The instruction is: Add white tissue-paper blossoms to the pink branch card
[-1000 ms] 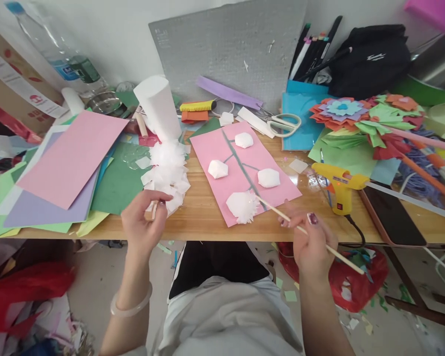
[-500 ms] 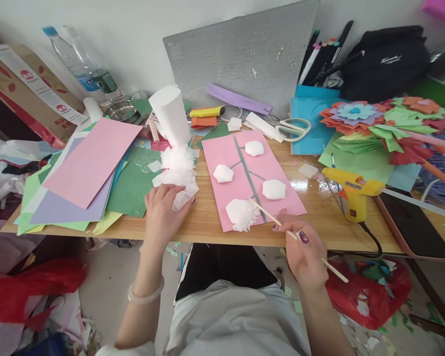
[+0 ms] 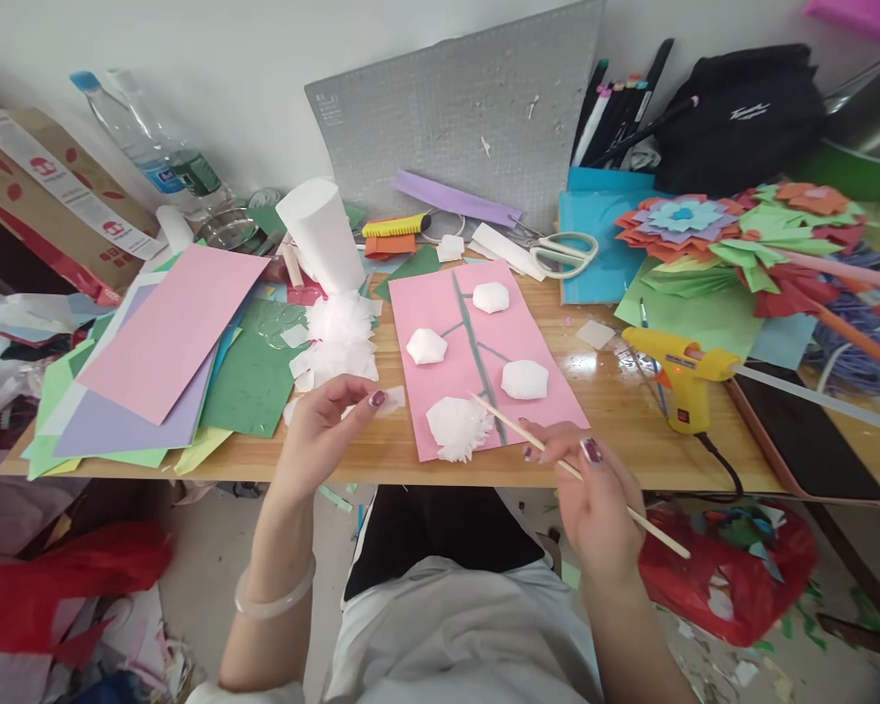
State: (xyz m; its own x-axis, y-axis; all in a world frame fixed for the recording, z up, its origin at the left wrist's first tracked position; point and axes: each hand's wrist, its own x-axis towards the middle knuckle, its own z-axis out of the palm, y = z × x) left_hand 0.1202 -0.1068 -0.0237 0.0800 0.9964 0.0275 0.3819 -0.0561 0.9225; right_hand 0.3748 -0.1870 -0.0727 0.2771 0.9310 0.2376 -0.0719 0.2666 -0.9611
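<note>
The left hand (image 3: pixel 317 435) pinched a small paper scrap (image 3: pixel 393 401); between the hands, the pink card (image 3: pixel 451 376) lay on the tabletop (image 3: pixel 381 455), bearing a frilly white puff (image 3: pixel 455 427); the right hand (image 3: pixel 599 497) pinched a thin stick (image 3: pixel 509 423).

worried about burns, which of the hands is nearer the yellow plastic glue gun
Right. The right hand is left of the yellow plastic glue gun, holding a thin pale stick; the left hand is farther left, past the pink paper sheet with white puffs.
</note>
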